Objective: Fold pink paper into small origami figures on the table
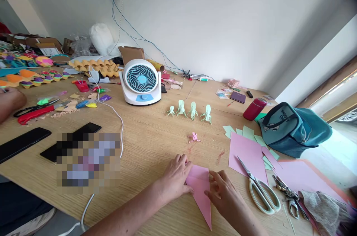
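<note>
A folded sheet of pink paper (201, 187), tapering to a point toward me, lies on the table between my hands. My left hand (176, 177) grips its left edge, thumb and bent fingers closed on the paper. On the opposite edge my right hand (221, 190) pinches the paper with curled fingers. Just beyond sits a small pink origami figure (194, 137). Farther back several pale green origami figures (193, 110) stand in a row. To the right are flat pink sheets (242, 150), with white-handled scissors (263, 195) lying partly over one.
A white fan (141, 82) stands at the back, its white cable (115, 113) running across the table. Two dark phones (25, 142) lie left, near another person's hand (11, 102). A red bottle (254, 109), teal bag (292, 128), green paper pieces (248, 131) and keys (290, 195) are rightward.
</note>
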